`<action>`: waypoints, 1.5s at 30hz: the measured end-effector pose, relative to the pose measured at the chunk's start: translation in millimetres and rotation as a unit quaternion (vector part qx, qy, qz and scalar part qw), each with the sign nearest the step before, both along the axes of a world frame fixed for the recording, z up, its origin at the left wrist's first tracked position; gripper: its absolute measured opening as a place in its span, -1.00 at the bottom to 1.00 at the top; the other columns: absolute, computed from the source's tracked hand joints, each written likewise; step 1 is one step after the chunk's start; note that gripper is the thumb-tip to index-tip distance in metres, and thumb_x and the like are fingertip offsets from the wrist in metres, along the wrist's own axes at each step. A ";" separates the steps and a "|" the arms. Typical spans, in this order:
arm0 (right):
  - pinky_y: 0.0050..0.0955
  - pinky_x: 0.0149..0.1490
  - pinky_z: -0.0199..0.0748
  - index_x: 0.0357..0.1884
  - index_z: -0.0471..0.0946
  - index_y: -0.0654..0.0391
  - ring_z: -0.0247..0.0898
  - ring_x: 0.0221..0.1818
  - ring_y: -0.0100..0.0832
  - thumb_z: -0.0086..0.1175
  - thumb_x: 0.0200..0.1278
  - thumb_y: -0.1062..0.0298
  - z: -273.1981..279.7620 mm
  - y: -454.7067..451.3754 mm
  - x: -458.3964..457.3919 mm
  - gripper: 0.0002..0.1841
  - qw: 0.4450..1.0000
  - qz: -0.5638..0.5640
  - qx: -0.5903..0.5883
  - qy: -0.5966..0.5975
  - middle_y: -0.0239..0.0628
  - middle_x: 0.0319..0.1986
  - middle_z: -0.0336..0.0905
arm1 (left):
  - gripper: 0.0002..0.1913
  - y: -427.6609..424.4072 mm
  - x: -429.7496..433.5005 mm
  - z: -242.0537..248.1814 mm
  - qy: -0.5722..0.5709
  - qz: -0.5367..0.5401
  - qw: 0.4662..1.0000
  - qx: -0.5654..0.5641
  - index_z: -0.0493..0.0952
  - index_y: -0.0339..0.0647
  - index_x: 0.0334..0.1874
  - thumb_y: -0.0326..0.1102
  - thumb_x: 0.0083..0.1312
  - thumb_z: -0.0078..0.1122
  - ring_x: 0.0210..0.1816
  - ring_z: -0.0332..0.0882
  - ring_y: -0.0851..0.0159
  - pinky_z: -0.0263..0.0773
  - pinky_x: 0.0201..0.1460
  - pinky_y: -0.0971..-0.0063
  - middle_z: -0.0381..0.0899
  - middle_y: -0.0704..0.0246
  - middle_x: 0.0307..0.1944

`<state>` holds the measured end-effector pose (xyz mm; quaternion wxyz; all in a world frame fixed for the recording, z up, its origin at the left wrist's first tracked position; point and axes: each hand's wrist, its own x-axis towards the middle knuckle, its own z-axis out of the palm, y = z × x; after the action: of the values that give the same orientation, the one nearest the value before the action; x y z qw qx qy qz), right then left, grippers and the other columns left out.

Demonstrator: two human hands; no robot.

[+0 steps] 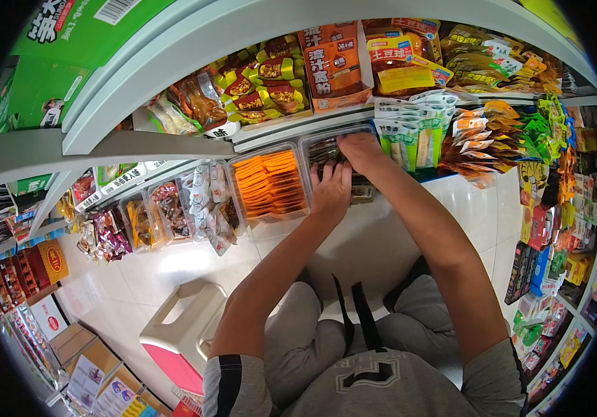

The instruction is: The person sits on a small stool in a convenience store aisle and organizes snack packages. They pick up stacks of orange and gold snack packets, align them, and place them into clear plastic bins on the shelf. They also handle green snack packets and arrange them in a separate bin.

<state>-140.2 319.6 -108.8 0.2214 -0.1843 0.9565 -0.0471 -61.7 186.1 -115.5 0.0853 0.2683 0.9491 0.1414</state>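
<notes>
Both my hands are at a clear plastic bin (306,143) of dark snack packets (324,151) on the lower shelf. My left hand (331,190) lies over the bin's near part, its fingertips on the packets. Reaching over the bin's right side, my right hand (362,151) has its fingers bent down onto the packets; the fingertips are partly hidden. Whether either hand grips a packet cannot be told. Just left of them stands a clear bin of orange packets (267,182) in neat rows. On the right are green and white packets (408,133) standing upright.
The upper shelf's grey edge (277,28) curves above my hands. Boxes of snacks, among them an orange carton (335,68), stand on the tier behind. A white and pink plastic stool (186,333) is on the tiled floor at left. Stocked shelves (554,260) run along the right.
</notes>
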 end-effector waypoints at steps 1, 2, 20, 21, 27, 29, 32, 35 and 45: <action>-0.26 -0.07 0.50 -0.11 0.46 0.24 0.54 -0.12 -0.15 0.13 0.04 0.39 2.1 -0.4 1.1 -0.67 1.000 0.005 -0.022 0.018 -0.10 -0.28 0.59 | -0.29 0.1 0.2 0.8 -0.009 0.005 1.000 0.003 0.24 -0.26 0.12 -0.32 -0.10 0.41 0.20 0.21 0.03 0.05 0.22 -0.13 0.33 0.20 0.09; -0.25 -0.06 0.49 -0.11 0.46 0.25 0.53 -0.12 -0.15 0.13 0.04 0.40 5.8 0.9 3.3 -0.67 0.998 0.010 -0.042 0.040 -0.11 -0.27 0.58 | -0.29 1.5 -0.4 1.2 0.001 0.015 1.000 0.016 0.24 -0.26 0.12 -0.31 -0.09 0.41 0.20 0.22 0.03 0.05 0.23 -0.13 0.33 0.20 0.09; -0.48 -0.11 0.40 -0.06 0.39 0.22 0.40 -0.19 -0.50 0.30 -0.06 0.43 158.9 25.8 82.1 -0.53 0.748 -0.287 -0.591 -0.098 -0.32 -0.27 0.48 | -0.24 -55.7 -28.3 188.8 -0.338 -0.009 0.915 0.221 0.31 -0.32 0.23 -0.21 -0.01 0.48 0.04 0.53 0.11 0.41 0.10 0.35 0.51 0.15 0.03; -0.50 -0.09 0.40 -0.03 0.38 0.21 0.38 -0.15 -0.53 0.29 -0.05 0.44 159.2 20.7 85.1 -0.52 0.718 -0.282 -0.626 -0.119 -0.37 -0.23 0.47 | -0.37 -64.7 -33.2 200.8 -0.518 0.059 0.809 0.270 0.32 -0.30 0.22 -0.23 0.15 0.38 0.01 0.54 0.28 0.39 0.13 0.42 0.52 0.28 0.05; -0.54 -0.03 0.42 0.03 0.41 0.20 0.38 -0.08 -0.60 0.17 0.14 0.48 172.7 -22.5 75.1 -0.62 0.515 -0.267 -0.803 -0.139 -0.35 -0.14 0.50 | -0.18 -73.4 -4.9 244.2 -0.709 0.211 0.430 0.518 0.00 -0.19 0.42 -0.37 0.15 0.27 0.26 0.31 -0.14 0.57 -0.05 0.08 0.30 0.06 0.26; -0.52 -0.02 0.41 0.00 0.44 0.24 0.40 -0.12 -0.56 0.17 0.16 0.42 180.9 -29.4 74.9 -0.65 0.491 -0.272 -0.823 -0.090 -0.25 -0.16 0.52 | -0.17 -66.0 12.6 256.3 -0.681 0.254 0.388 0.566 -0.06 -0.15 0.43 -0.40 0.14 0.21 0.24 0.24 -0.35 0.62 -0.23 -0.05 0.27 -0.05 0.25; -0.48 -0.08 0.41 -0.07 0.47 0.22 0.44 -0.13 -0.44 0.11 0.21 0.37 192.4 -31.7 73.5 -0.73 0.546 -0.244 -0.800 -0.043 -0.21 -0.18 0.52 | -0.29 -57.0 38.6 272.1 -0.607 0.328 0.458 0.561 0.09 -0.26 0.36 -0.38 0.14 0.12 0.17 0.35 -0.27 0.64 -0.25 0.09 0.33 -0.07 0.17; -0.46 -0.14 0.40 -0.12 0.48 0.25 0.47 -0.26 -0.40 0.07 0.29 0.34 203.8 -35.0 72.8 -0.78 0.567 -0.214 -0.795 0.019 -0.19 -0.29 0.52 | -0.35 -51.7 47.3 278.8 -0.538 0.433 0.450 0.566 0.19 -0.25 0.30 -0.35 0.13 0.15 0.06 0.48 -0.16 0.61 -0.21 0.05 0.42 0.02 0.11; -0.39 0.03 0.37 0.10 0.31 0.26 0.42 -0.09 -0.34 -0.01 0.36 0.31 205.3 -38.2 90.1 -0.64 0.541 -0.344 -0.762 0.094 -0.12 -0.08 0.45 | -0.53 -32.6 46.5 272.0 -0.454 0.380 0.602 0.535 0.28 -0.33 0.15 -0.53 0.16 0.07 -0.25 0.56 0.14 0.56 -0.37 0.24 0.50 0.16 -0.13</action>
<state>-50.1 281.4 96.5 -0.1266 0.0565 0.5658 -0.8128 -15.2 153.4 156.4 0.2847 -0.2179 0.5594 0.7473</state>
